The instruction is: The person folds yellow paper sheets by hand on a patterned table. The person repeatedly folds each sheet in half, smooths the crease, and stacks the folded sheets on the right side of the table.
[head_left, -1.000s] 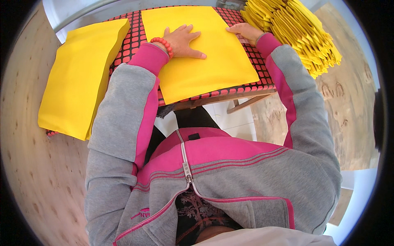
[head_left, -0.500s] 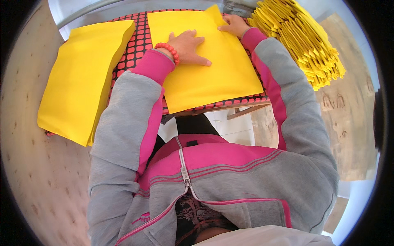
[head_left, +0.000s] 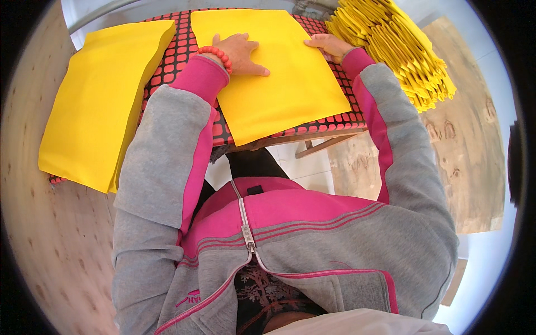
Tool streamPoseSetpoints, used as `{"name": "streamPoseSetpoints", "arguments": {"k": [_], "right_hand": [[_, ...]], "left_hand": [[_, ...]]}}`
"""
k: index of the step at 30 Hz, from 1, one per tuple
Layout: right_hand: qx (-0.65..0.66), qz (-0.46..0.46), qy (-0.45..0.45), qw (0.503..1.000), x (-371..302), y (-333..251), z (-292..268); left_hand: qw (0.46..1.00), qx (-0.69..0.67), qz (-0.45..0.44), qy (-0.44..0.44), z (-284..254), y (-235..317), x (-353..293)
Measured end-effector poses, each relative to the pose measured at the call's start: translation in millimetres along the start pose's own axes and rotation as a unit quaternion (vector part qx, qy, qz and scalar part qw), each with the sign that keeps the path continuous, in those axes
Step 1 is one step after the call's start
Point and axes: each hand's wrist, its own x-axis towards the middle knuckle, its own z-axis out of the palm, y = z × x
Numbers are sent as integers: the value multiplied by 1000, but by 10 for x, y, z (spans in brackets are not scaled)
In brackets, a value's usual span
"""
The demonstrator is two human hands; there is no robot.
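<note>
A yellow cloth sheet [head_left: 285, 89], soft and felt-like, lies flat in front of me on a table covered in a red and black patterned cloth [head_left: 182, 42]. My left hand [head_left: 237, 54], a red bead bracelet at its wrist, rests on the sheet's left half with fingers spread. Over at the right edge, my right hand [head_left: 332, 44] lies with its fingers stretched toward the sheet, the tips touching its border. Some of its fingers are partly hidden, and I see nothing else in it.
To the left lies a thick stack of yellow cloth sheets [head_left: 100, 95], overhanging the table's near edge. At the far right stands a tall pile of folded yellow cloth pieces [head_left: 391, 50]. Wooden boards [head_left: 469, 139] lie beyond the table's right side, and a metal tube [head_left: 100, 12] runs behind it.
The sheet's far right corner, raised in my right hand before, now lies flat. My right hand has come off that corner to the right edge. My left hand remains on the sheet.
</note>
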Motion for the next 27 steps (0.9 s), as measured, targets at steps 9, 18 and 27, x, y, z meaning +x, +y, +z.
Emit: {"name": "streamPoseSetpoints", "arguments": {"k": [9,18,27], "right_hand": [[-577,-382,276,668,-223,-49,667],[107,58,13,992,-509,219,-5],[-695,-385,241,557,-756,118,586]], "left_hand": [[1000,2,-20,-8,-70,-27,-41],[998,21,-40,-34,-82,-45,23],[998,39,-43,3,-45,-176,60]]}}
